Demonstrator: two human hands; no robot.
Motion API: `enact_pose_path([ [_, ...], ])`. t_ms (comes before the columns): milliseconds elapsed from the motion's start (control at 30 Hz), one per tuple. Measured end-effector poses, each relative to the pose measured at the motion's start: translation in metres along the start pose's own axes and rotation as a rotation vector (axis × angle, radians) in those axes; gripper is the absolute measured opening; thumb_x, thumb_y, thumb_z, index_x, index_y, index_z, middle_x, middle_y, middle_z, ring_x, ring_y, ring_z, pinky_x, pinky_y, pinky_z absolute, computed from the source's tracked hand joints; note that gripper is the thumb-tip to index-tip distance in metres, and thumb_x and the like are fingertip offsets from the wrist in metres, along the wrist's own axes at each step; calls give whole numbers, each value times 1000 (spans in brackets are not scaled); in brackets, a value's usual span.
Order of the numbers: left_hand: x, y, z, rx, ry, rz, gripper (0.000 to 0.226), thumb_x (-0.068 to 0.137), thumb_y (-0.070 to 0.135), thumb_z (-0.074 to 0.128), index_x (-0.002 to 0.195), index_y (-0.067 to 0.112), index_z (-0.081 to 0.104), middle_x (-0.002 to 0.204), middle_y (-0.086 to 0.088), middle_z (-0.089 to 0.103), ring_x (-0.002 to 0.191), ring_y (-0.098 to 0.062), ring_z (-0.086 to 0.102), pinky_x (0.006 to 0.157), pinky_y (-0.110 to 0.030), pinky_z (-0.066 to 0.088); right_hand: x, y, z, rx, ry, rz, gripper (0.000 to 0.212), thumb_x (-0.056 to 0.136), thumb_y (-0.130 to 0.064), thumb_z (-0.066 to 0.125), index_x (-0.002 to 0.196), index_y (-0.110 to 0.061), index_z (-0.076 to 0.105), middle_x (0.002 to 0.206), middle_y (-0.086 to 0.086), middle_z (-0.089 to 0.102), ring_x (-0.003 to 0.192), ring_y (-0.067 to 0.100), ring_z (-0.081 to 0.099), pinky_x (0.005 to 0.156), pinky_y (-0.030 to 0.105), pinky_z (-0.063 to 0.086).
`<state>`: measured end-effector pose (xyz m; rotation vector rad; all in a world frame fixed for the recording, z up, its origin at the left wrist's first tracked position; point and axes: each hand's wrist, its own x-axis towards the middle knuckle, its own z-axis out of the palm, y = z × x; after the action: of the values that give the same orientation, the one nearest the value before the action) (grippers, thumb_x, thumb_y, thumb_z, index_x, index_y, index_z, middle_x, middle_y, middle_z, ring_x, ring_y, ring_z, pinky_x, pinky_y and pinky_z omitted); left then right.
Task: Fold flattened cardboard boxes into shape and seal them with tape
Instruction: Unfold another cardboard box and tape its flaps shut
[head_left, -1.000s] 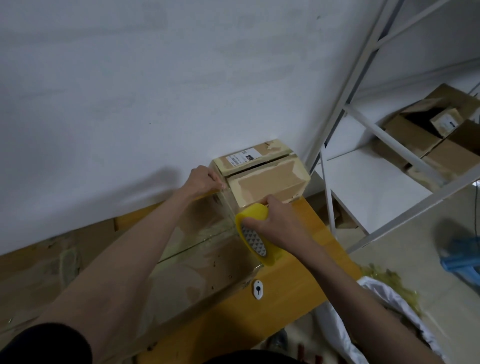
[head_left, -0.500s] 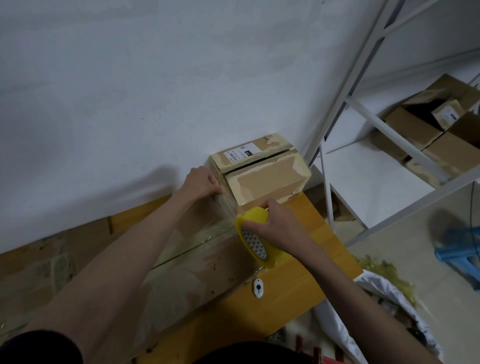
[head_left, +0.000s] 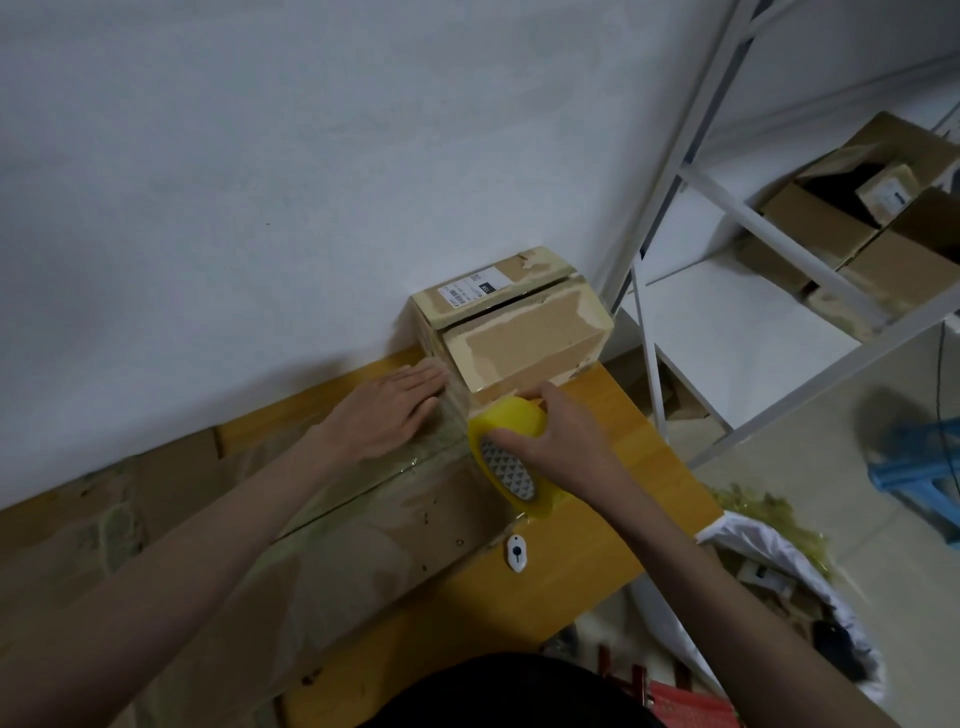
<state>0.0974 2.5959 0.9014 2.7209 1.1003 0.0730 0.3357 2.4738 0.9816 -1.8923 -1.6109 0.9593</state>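
Nearest me a small white cutter (head_left: 516, 553) lay on the wooden table (head_left: 587, 545), just beside the edge of the long cardboard box (head_left: 332, 540) that stretched across it, its top seam glossy with clear tape. My right hand (head_left: 558, 447) gripped the yellow tape roll (head_left: 506, 457), fingers curled round its rim, at the box's far end, while my left hand (head_left: 387, 415) lay flat with straight fingers, pressing the tape down on the box top. Beyond them a smaller labelled box (head_left: 511, 325) stood against the white wall (head_left: 260, 156), and to the right a white metal rack (head_left: 727, 291) held more cartons (head_left: 872, 244).
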Motion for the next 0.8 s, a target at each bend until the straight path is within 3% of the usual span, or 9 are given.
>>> enact_pose_path([
  [100, -3, -5, 1, 45, -71, 16, 62, 105, 50, 9, 160, 23, 10, 165, 7, 6, 152, -4, 0, 125, -28, 3, -13, 4, -2, 53, -10, 6, 55, 77, -51, 75, 117, -37, 39, 98, -19, 47, 82, 5, 54, 64, 32, 53],
  [233, -6, -7, 6, 34, -74, 4, 66, 104, 56, 6, 160, 23, 7, 166, 6, 4, 152, -4, -4, 125, -29, 1, -34, 24, 1, 135, 21, 90, 58, 85, -40, 75, 130, -24, 43, 114, -3, 54, 94, 14, 58, 75, 40, 57],
  [333, -7, -9, 8, 7, -82, 10, 64, 104, 54, 8, 160, 25, 5, 167, 7, 2, 152, -3, -5, 125, -29, 0, -47, 27, 11, 156, 111, 68, 63, 88, -40, 72, 140, -17, 45, 123, 2, 57, 101, 18, 58, 79, 36, 55],
  [433, -6, -14, 6, 5, -93, 31, 66, 102, 56, 6, 160, 26, 4, 167, 7, 2, 152, -3, -5, 126, -31, 1, -60, 22, 8, 169, 214, 13, 48, 88, -46, 70, 127, -21, 58, 109, -3, 66, 90, 11, 64, 69, 30, 57],
  [533, -5, -11, 5, 8, -119, 44, 68, 100, 60, 7, 160, 28, 3, 166, 9, 0, 151, -1, -7, 125, -29, -2, -73, 24, 0, 68, 262, 34, 35, 82, -53, 72, 102, -25, 65, 86, -7, 67, 70, 6, 62, 59, 33, 55],
  [667, -5, -1, 7, 70, -142, 57, 73, 98, 66, 5, 159, 28, -3, 166, 8, -9, 150, -4, -16, 122, -28, -10, -80, 21, 4, 5, 221, 95, 42, 81, -52, 74, 110, -24, 63, 89, -8, 61, 69, -1, 55, 59, 23, 54],
  [800, -10, 5, 4, 137, -142, 70, 80, 94, 71, -3, 159, 26, -3, 166, 5, -12, 151, -8, -17, 123, -31, -11, -84, 19, 11, -22, 211, 111, 39, 80, -54, 73, 104, -25, 61, 84, -10, 60, 68, 2, 55, 62, 32, 57],
])
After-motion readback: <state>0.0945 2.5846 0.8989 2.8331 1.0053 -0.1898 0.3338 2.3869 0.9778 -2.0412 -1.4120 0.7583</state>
